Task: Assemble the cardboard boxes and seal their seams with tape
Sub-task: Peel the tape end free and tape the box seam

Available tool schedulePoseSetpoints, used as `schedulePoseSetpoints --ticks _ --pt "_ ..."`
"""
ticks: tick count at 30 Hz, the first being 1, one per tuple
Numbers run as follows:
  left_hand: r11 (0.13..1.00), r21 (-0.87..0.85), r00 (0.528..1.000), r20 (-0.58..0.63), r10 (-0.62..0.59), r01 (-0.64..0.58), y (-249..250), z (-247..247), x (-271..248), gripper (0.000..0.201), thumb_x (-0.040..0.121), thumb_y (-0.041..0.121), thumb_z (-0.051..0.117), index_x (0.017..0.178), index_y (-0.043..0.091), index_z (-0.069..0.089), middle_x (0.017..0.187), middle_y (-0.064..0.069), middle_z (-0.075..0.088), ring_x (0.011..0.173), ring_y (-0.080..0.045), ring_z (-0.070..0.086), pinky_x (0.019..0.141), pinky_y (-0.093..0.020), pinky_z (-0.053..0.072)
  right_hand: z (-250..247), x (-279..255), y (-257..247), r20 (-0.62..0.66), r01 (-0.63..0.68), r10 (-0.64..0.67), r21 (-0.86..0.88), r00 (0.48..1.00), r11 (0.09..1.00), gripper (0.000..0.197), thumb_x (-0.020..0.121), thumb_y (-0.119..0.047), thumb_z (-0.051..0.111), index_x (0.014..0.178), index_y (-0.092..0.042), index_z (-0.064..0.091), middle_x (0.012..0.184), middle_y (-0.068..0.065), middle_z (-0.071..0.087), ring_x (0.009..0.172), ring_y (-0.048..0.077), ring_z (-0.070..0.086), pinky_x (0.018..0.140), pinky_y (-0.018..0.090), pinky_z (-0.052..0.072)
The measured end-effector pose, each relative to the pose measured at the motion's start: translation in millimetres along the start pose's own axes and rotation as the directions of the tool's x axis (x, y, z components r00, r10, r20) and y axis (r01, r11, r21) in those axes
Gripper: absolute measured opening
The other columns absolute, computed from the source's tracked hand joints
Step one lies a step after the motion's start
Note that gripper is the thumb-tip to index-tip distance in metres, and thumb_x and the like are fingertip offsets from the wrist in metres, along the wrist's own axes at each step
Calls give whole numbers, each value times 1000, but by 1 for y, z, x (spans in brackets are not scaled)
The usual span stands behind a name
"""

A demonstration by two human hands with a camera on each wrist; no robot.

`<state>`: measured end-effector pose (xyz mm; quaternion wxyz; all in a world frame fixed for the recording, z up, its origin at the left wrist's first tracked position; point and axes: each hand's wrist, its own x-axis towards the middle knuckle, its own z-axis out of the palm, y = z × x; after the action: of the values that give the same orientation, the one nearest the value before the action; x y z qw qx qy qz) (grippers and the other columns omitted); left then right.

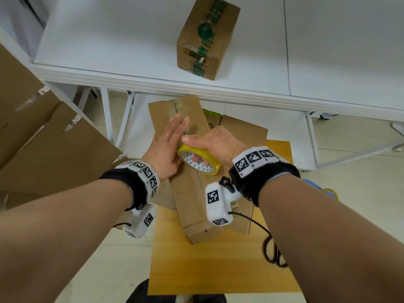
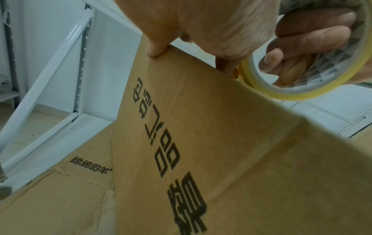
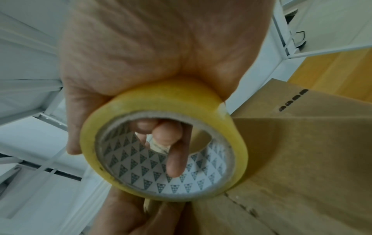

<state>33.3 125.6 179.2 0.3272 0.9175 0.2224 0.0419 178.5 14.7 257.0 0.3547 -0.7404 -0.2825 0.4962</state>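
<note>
The left hand (image 1: 164, 149) lies flat, fingers straight, on the brown cardboard box (image 1: 192, 206) below the white counter (image 1: 131, 51). The right hand (image 1: 215, 143) grips the yellow tape roll (image 1: 200, 159), fingers through its hole, touching the box.

Yellow tape roll (image 1: 200, 160), triangle-patterned core.

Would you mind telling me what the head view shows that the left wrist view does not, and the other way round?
Only the head view shows the sealed box with green printed tape on the white table, clear tape already on the top of the box being sealed, and the left hand lying flat on that box. Only the left wrist view shows the black lettering on the box's side. Both show the yellow tape roll with the right hand's fingers curled through its core.
</note>
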Motion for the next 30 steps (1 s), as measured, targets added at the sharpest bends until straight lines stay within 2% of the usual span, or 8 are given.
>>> schedulePoseSetpoints --ticks 6,8,13,14,17,21,26,30 --pt "991 131 991 134 -19 2 -4 8 11 75 90 21 57 152 31 17 161 0 -6 148 -19 -9 115 -58 18 -6 2 10 -16 -57 58 18 998 998 49 78 -55 76 86 -7 79 72 12 75 55 13 66 62 28 52" --pt "991 133 985 171 -24 1 -5 7 14 72 92 24 55 152 32 16 161 2 -8 147 -17 -11 116 -56 17 -8 -1 12 20 -81 82 -24 996 996 53 78 -58 75 89 -6 78 76 12 76 59 14 68 65 29 54" --pt "986 166 983 182 1 -31 -6 3 7 69 95 29 51 153 30 13 160 1 -13 147 -17 -15 119 -49 13 -5 -15 17 107 -126 135 -84 985 988 81 66 -76 70 87 3 76 83 15 76 82 33 73 89 44 56" --pt "986 162 983 182 -6 -24 -5 2 5 69 95 29 51 153 31 12 160 2 -15 147 -16 -16 119 -49 12 -5 -20 18 115 -119 130 -92 985 989 75 72 -73 67 81 1 76 82 12 77 86 30 73 91 42 55" --pt "986 168 980 194 -31 -2 0 4 3 68 96 33 48 153 34 11 160 5 -16 146 -13 -18 118 -53 13 -6 -36 22 88 -79 86 -83 992 993 56 91 -56 58 71 -7 75 81 6 77 78 14 70 77 25 50" --pt "936 351 981 172 -90 24 17 10 5 63 99 41 38 152 37 5 160 8 -13 146 -12 -18 113 -64 -5 -4 -48 31 33 -29 31 -46 999 999 49 92 -52 60 69 -11 72 83 7 77 79 16 68 85 31 51" --pt "925 377 994 111 3 -44 28 11 4 65 98 33 44 154 26 10 162 4 4 148 -17 -6 117 -48 -7 -7 -53 42 20 3 -3 -8 1000 1000 51 89 -56 60 74 -9 73 79 7 77 86 26 72 98 46 51" --pt "933 329 976 201 82 -146 34 7 8 65 97 20 47 153 18 14 161 0 8 149 -19 0 118 -37 -2 -7 -59 47 -14 -20 20 20 1000 1000 51 85 -60 62 76 -11 74 78 7 77 92 29 72 101 50 48"
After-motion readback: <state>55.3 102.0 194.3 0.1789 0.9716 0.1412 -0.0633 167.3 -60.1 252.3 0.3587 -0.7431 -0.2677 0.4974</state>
